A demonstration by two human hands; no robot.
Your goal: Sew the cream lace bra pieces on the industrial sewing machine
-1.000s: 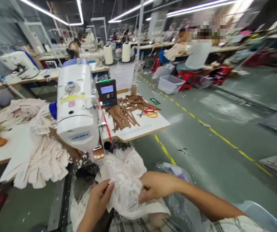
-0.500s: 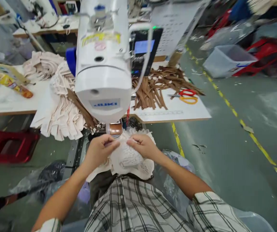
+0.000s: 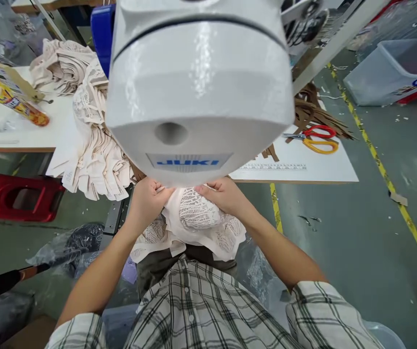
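Both hands are on a pale lace bra piece (image 3: 199,213) with a moulded cup, right under the head of a white sewing machine (image 3: 201,92). My left hand (image 3: 148,201) pinches the fabric's left edge between thumb and fingers. On the other side, my right hand (image 3: 224,196) grips the top of the lace cup, thumb pressed on it. The machine's head hides the needle area and the fingertips in part. Loose parts of the garment drape over my lap.
A pile of cream fabric pieces (image 3: 95,165) lies on the table at left, near a yellow-capped bottle (image 3: 15,102). Red and orange scissors (image 3: 317,138) rest on the right tabletop beside brown strips (image 3: 313,111). A red stool (image 3: 17,196) stands at left, a clear plastic bin (image 3: 393,72) at far right.
My view has tilted down and come closer to the machine head. Both hands have brought the lace piece up under the machine; the right hand shifted from the cup's side to its top edge.
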